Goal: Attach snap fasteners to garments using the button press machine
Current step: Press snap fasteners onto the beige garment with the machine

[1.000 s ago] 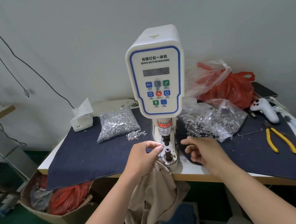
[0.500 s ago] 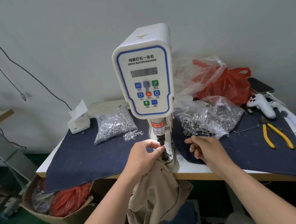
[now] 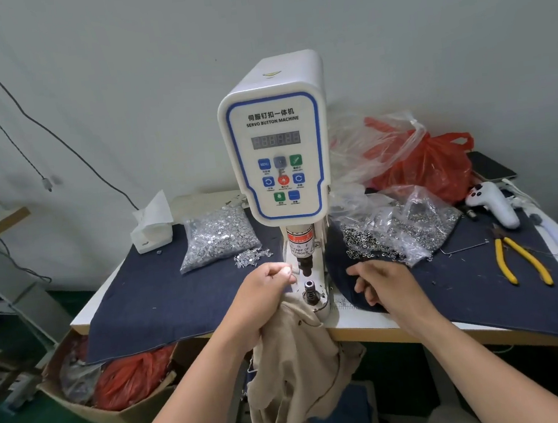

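A person's left hand (image 3: 266, 297) grips the top edge of a beige garment (image 3: 300, 357) at the base of a white servo button machine (image 3: 275, 142), thumb and forefinger pressed together just left of the lower die (image 3: 310, 289); whether a snap part sits in that pinch can't be told, the fingertips are too small to read. The garment hangs from the hand over the table (image 3: 369, 326) edge and down toward the floor, its upper fold touching the machine's round base. The upper punch (image 3: 304, 263) stands apart from the die, w/ a gap between them.

The right hand (image 3: 387, 284) hovers just right of the machine, above dark blue cloth (image 3: 149, 304), fingers loosely curled and slightly spread, holding nothing.

Left of the machine: a clear bag of silver snap caps (image 3: 218, 235), w/ a few loose ones beside it, and a white tissue box (image 3: 152, 229). Right of it: a torn bag of ring-shaped snap parts (image 3: 400, 229), a red plastic bag (image 3: 428, 168), yellow-handled pliers (image 3: 520, 261) and a white handheld controller (image 3: 492, 202). Under the table at left, a cardboard box (image 3: 84, 404) holds red plastic.
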{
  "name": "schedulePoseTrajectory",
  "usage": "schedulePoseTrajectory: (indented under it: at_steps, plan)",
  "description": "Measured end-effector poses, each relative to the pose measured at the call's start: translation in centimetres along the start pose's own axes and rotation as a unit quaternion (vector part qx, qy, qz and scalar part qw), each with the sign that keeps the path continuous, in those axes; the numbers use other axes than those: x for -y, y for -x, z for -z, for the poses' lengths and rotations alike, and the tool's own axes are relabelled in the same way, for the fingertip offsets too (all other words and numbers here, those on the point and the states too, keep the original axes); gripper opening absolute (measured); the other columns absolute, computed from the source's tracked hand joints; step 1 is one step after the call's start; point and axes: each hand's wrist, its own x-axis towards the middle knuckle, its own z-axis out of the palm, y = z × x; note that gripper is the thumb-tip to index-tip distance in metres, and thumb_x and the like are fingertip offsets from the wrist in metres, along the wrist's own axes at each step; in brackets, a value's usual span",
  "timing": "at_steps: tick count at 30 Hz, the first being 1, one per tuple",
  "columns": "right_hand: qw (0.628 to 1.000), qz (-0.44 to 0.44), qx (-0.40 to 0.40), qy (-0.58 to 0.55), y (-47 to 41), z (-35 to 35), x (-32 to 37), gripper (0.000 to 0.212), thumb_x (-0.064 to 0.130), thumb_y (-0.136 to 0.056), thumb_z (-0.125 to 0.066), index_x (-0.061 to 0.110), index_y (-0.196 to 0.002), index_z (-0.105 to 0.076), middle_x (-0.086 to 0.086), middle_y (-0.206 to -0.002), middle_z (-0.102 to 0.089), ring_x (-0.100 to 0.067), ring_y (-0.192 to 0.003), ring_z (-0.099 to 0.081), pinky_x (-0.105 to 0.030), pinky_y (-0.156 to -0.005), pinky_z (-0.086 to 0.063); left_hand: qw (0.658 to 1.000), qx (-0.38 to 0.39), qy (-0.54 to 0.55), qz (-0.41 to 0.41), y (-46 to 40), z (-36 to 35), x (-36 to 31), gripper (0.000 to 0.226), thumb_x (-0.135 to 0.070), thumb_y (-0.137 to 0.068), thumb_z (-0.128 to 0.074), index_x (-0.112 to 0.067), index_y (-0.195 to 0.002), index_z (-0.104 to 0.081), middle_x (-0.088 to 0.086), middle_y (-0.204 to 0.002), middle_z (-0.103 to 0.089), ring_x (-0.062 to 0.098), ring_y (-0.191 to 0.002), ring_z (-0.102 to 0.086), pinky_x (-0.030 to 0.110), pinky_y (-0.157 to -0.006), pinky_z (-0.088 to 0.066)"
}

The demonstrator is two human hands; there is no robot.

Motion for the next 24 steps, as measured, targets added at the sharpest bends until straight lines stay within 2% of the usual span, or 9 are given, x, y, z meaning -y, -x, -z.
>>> schedulePoseTrajectory:
  at_steps: [4, 6, 9, 11, 14, 16, 19, 21, 24]
  plan:
    - [0.967, 0.149, 0.139, 0.154, 3.7, -1.6, 1.8, 0.003, 0.033, -0.092, -0.072, 0.033, -0.090, -0.075, 0.006, -0.089, -0.073, -0.007, -0.078, -0.062, -0.023, -0.073, -0.048, 0.959, 0.045, 0.263, 0.092, 1.2, 1.1, -0.2, 0.023, -0.024, -0.100, -0.063, -0.019, -0.090, -0.084, -0.004, -0.091, -0.074, 0.014, -0.069, -0.067, 0.027, -0.064, -0.055]
    - [0.924, 0.209, 0.209, 0.242, 5.1, -2.8, 2.0, 0.018, 0.044, -0.084, -0.074, 0.038, -0.101, -0.072, 0.015, -0.099, -0.068, -0.007, -0.096, -0.060, -0.014, -0.080, -0.042, 0.932, 0.065, 0.335, 0.118, 1.5, 1.5, -0.2, 0.015, -0.025, -0.087, -0.071, -0.017, -0.088, -0.084, 0.001, -0.089, -0.072, 0.018, -0.066, -0.066, 0.029, -0.062, -0.057]
    - [0.896, 0.256, 0.187, 0.312, 5.7, -4.2, 2.0, 0.020, 0.034, -0.085, -0.076, 0.033, -0.103, -0.067, 0.029, -0.097, -0.056, 0.005, -0.101, -0.049, -0.010, -0.084, -0.034, 0.894, 0.103, 0.420, 0.116, 1.8, 1.6, -0.2, 0.023, -0.023, -0.074, -0.074, -0.007, -0.090, -0.077, 0.007, -0.084, -0.067, 0.022, -0.065, -0.065, 0.031, -0.061, -0.059]
    - [0.887, 0.251, 0.175, 0.347, 5.6, -4.4, 2.3, 0.017, 0.030, -0.086, -0.078, 0.032, -0.093, -0.063, 0.027, -0.091, -0.053, 0.006, -0.097, -0.045, -0.015, -0.084, -0.032, 0.879, 0.134, 0.447, 0.094, 2.0, 1.7, 0.0, 0.023, -0.024, -0.075, -0.073, -0.007, -0.090, -0.072, 0.007, -0.083, -0.061, 0.022, -0.066, -0.061, 0.031, -0.064, -0.057]
    - [0.880, 0.222, 0.225, 0.355, 5.3, -3.5, 3.1, 0.020, 0.031, -0.086, -0.076, 0.037, -0.085, -0.058, 0.019, -0.094, -0.053, 0.000, -0.103, -0.047, -0.023, -0.096, -0.033, 0.938, 0.153, 0.308, 0.027, 2.6, 2.4, 0.6, 0.028, -0.039, -0.089, -0.063, -0.012, -0.083, -0.070, 0.003, -0.083, -0.058, 0.017, -0.070, -0.057, 0.028, -0.068, -0.049]
    - [0.895, 0.202, 0.235, 0.323, 5.3, -2.8, 3.9, 0.014, 0.030, -0.089, -0.072, 0.036, -0.088, -0.058, 0.015, -0.099, -0.053, -0.005, -0.106, -0.052, -0.024, -0.101, -0.034, 0.981, 0.173, 0.073, -0.048, 3.0, 3.3, 0.9, 0.037, -0.057, -0.089, -0.061, -0.024, -0.087, -0.076, -0.004, -0.092, -0.070, 0.013, -0.082, -0.065, 0.024, -0.075, -0.050]
    - [0.910, 0.203, 0.231, 0.280, 5.3, -2.9, 4.8, 0.009, 0.033, -0.088, -0.066, 0.032, -0.087, -0.057, 0.012, -0.092, -0.055, -0.006, -0.095, -0.056, -0.023, -0.090, -0.040, 0.928, 0.202, -0.252, -0.186, 3.1, 3.5, 1.5, 0.030, -0.069, -0.080, -0.073, -0.044, -0.097, -0.075, -0.021, -0.115, -0.067, 0.002, -0.121, -0.053, 0.026, -0.105, -0.039]
    - [0.921, 0.195, 0.235, 0.240, 5.3, -3.3, 5.3, 0.012, 0.041, -0.083, -0.064, 0.031, -0.083, -0.058, 0.010, -0.088, -0.058, -0.003, -0.084, -0.055, -0.019, -0.081, -0.041, 0.902, 0.146, -0.306, -0.269, 3.3, 3.0, 1.6, 0.026, -0.070, -0.079, -0.078, -0.049, -0.092, -0.070, -0.027, -0.119, -0.063, 0.006, -0.133, -0.040, 0.038, -0.112, -0.027]
    - [0.931, 0.174, 0.248, 0.202, 4.9, -3.1, 5.5, 0.011, 0.037, -0.083, -0.068, 0.026, -0.082, -0.065, 0.009, -0.084, -0.061, -0.004, -0.081, -0.054, -0.024, -0.079, -0.043, 0.927, 0.122, -0.193, -0.298, 3.5, 2.5, 1.8, 0.025, -0.054, -0.082, -0.085, -0.036, -0.093, -0.072, -0.019, -0.107, -0.068, 0.017, -0.120, -0.057, 0.040, -0.106, -0.043]
